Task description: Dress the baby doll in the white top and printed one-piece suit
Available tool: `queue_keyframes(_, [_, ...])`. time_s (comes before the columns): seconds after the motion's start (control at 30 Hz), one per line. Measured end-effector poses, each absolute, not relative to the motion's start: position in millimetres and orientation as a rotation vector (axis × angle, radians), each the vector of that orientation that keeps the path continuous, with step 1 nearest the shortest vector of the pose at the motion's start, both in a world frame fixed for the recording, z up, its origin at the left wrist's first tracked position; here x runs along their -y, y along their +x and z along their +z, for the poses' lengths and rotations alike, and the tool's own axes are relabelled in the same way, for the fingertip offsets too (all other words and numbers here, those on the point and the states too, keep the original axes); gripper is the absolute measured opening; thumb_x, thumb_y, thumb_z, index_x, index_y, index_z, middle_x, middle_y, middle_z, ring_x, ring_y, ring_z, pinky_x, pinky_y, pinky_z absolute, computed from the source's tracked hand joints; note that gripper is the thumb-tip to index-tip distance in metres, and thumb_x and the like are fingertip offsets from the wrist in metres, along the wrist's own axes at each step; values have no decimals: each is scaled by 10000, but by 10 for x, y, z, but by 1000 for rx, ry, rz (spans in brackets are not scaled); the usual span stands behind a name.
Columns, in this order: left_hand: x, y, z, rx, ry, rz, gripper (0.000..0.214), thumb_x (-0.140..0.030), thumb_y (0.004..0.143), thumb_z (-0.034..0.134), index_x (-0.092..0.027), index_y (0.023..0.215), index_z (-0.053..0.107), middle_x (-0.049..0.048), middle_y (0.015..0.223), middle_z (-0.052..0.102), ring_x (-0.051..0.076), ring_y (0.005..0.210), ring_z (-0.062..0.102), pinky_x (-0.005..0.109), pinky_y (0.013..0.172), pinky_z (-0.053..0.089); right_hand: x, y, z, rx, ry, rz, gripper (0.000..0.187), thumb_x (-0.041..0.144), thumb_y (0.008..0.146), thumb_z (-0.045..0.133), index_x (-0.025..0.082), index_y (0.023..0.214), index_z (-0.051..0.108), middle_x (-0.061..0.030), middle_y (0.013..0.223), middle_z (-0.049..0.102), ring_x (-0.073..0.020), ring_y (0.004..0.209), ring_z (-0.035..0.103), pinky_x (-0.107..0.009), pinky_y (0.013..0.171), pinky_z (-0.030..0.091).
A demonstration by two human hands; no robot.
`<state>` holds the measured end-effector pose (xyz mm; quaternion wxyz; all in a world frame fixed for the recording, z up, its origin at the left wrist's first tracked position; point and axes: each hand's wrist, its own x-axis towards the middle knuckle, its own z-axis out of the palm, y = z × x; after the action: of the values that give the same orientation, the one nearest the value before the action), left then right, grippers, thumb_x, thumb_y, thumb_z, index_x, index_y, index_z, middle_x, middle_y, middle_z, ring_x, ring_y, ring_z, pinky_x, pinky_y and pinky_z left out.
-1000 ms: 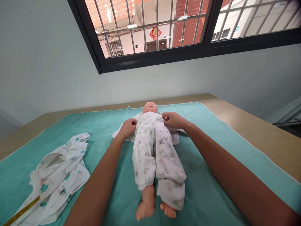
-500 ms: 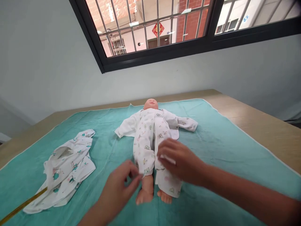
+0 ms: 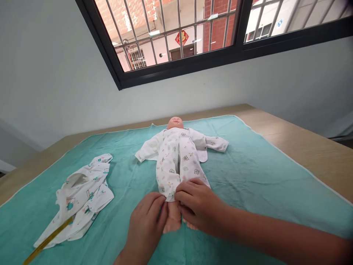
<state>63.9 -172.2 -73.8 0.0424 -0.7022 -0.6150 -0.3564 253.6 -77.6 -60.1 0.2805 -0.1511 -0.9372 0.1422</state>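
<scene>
A baby doll (image 3: pixel 175 123) lies on its back, head toward the window, in a white printed long-sleeved top (image 3: pixel 150 148) and white printed trousers (image 3: pixel 168 165). My left hand (image 3: pixel 149 217) is closed in a pinch on the outer side of the cuff on the trouser leg at left. On the inner side of that same cuff, my right hand (image 3: pixel 200 204) has its fingers closed, also pinching the cloth. The doll's foot (image 3: pixel 173 222) at left shows below the cuff. Behind my right hand, the other foot and trouser hem are mostly hidden.
Beneath the doll a green cloth (image 3: pixel 237 221) covers much of the wooden table (image 3: pixel 311 143). To the left lies a crumpled white printed garment (image 3: pixel 88 195), with a yellow strip (image 3: pixel 49 239) across its lower end. A barred window (image 3: pixel 171 36) is in the wall beyond.
My left hand has moved right onto the trouser cuff. My right hand has come down and left from the other trouser leg to the same cuff. The view has shifted slightly.
</scene>
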Motion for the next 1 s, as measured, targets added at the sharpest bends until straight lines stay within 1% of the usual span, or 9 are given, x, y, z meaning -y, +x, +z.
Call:
queue_keyframes(0.13, [1803, 694, -559, 2114, -2092, -1401, 185, -308, 887, 521, -249, 733, 602, 33, 791, 647, 181, 741, 619, 279, 653, 516, 748, 2531, -611, 2466, -421, 393, 183, 188, 896, 550, 213, 1074, 585, -42, 1059, 633, -165, 957, 583, -334, 863, 379])
queue_keyframes(0.2, [1847, 713, -495, 2206, -2052, -1577, 199, -336, 875, 527, -243, 709, 588, 37, 806, 640, 191, 770, 614, 283, 676, 516, 739, 2533, -612, 2452, -426, 408, 217, 214, 894, 577, 227, 1111, 570, -41, 1091, 629, -169, 975, 590, -335, 873, 385])
queue_keyframes(0.33, [1922, 720, -433, 2354, -2074, -1859, 243, -414, 867, 522, -237, 711, 582, 61, 883, 625, 215, 834, 603, 316, 763, 520, 738, 2515, -606, 2430, -531, 426, 250, 173, 834, 618, 194, 1070, 535, -61, 1093, 628, -193, 952, 601, -341, 839, 406])
queue_keyframes(0.43, [1955, 710, -437, 2444, -2101, -1958, 307, -485, 846, 535, -230, 675, 554, 70, 891, 607, 223, 833, 590, 326, 771, 524, 742, 2483, -608, 2418, -590, 417, 277, 138, 797, 614, 187, 1056, 531, -69, 1067, 632, -195, 904, 597, -335, 803, 408])
queue_keyframes(0.53, [1974, 717, -495, 2487, -2095, -2045, 322, -492, 860, 504, -227, 679, 521, 74, 872, 587, 226, 832, 586, 335, 767, 531, 735, 2461, -623, 2423, -575, 393, 161, 125, 798, 578, 197, 941, 564, -32, 900, 636, -164, 777, 567, -317, 755, 384])
queue_keyframes(0.63, [1995, 767, -588, 2445, -2133, -2042, 305, -472, 892, 457, -232, 713, 510, 84, 930, 593, 238, 904, 596, 353, 809, 534, 713, 2475, -627, 2428, -470, 393, 121, 96, 773, 529, 201, 825, 559, -6, 781, 610, -147, 725, 532, -315, 751, 359])
queue_keyframes(0.73, [2023, 834, -680, 2425, -2117, -1934, 263, -472, 861, 531, -242, 735, 509, 88, 1073, 599, 252, 994, 597, 370, 846, 528, 698, 2518, -591, 2424, -312, 509, 138, 102, 707, 527, 203, 802, 529, 1, 774, 602, -141, 718, 518, -311, 757, 362])
queue_keyframes(0.83, [2041, 849, -743, 2399, -2021, -1795, 194, -396, 828, 590, -244, 736, 512, 92, 1156, 586, 263, 1053, 586, 393, 882, 513, 717, 2558, -526, 2464, -148, 658, 127, 122, 693, 531, 209, 762, 468, 24, 710, 550, -126, 694, 501, -289, 767, 382])
queue_keyframes(1.0, [2063, 785, -778, 2299, -1873, -1609, 128, -290, 836, 555, -257, 732, 487, 69, 1073, 639, 246, 992, 618, 389, 846, 527, 779, 2576, -448, 2593, 25, 604, 150, 167, 755, 530, 211, 687, 404, 27, 698, 533, -121, 695, 469, -282, 802, 387])
